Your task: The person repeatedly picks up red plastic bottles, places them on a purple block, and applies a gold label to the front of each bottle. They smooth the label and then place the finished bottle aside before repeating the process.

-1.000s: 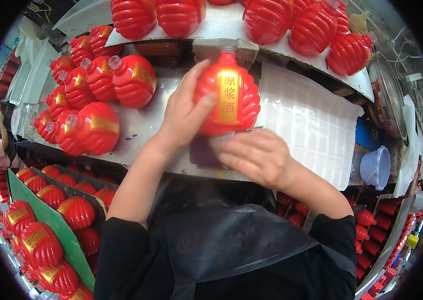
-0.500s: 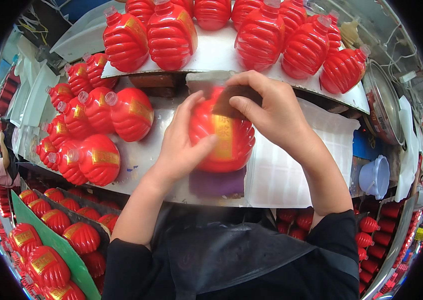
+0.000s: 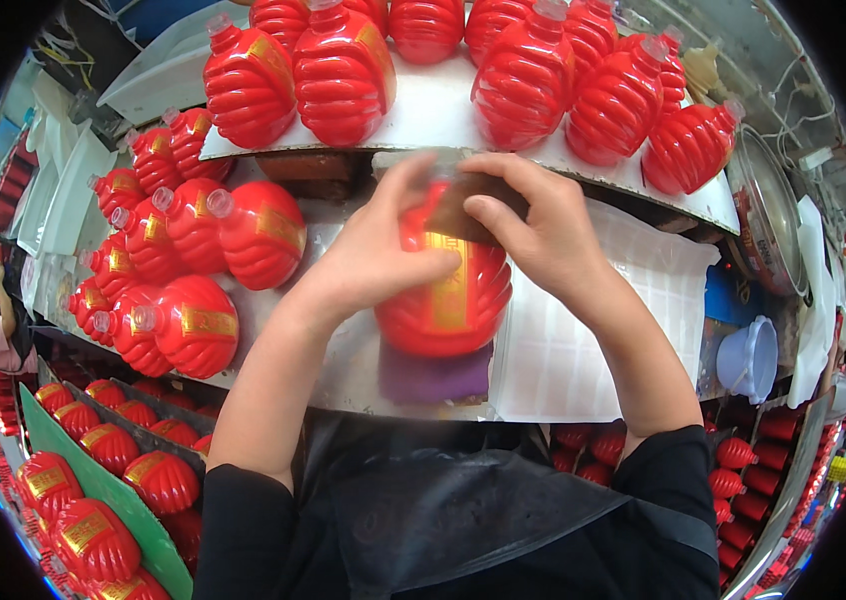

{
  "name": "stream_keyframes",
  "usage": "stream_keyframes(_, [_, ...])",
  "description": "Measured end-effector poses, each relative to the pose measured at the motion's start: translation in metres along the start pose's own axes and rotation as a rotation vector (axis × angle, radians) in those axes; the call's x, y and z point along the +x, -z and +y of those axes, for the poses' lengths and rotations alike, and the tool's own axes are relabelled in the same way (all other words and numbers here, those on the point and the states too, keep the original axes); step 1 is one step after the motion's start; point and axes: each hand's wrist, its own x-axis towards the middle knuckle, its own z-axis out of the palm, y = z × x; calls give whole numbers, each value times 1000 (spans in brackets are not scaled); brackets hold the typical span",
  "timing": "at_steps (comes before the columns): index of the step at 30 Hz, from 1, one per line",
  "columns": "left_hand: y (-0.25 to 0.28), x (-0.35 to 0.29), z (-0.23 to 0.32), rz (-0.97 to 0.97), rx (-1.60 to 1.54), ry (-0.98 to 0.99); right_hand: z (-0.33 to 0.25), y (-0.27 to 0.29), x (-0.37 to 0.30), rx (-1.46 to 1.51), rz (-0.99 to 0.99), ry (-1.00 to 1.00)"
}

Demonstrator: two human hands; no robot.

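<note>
My left hand (image 3: 375, 262) grips a red ribbed lantern-shaped bottle (image 3: 448, 300) with a gold label, held upright over a purple pad (image 3: 433, 376) on the metal bench (image 3: 343, 360). At the bottle's top, my right hand (image 3: 533, 225) presses a dark brown block (image 3: 463, 205), which hides the bottle's neck. Both forearms come up from the lower edge in black sleeves.
Many similar red bottles lie on their sides at the left (image 3: 193, 325) and stand on the white upper shelf (image 3: 343, 70). A white gridded tray (image 3: 593, 340) lies right of the bottle. A pale plastic cup (image 3: 748, 358) sits further right. More red bottles fill bins below left (image 3: 93, 540).
The bottle has been lifted slightly and tilted upright. My right hand moved from beneath the bottle up to its top with the brown block.
</note>
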Motion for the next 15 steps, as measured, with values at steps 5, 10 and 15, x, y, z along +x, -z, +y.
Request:
stream_keyframes(5, [-2, -1, 0, -5, -103, 30, 13, -6, -2, -60, 147, 128])
stream_keyframes(10, [-6, 1, -1, 25, -320, 67, 8, -5, -53, -182, 101, 360])
stream_keyframes(15, [-12, 1, 0, 58, -264, 50, -31, -8, -86, -161, -21, 567])
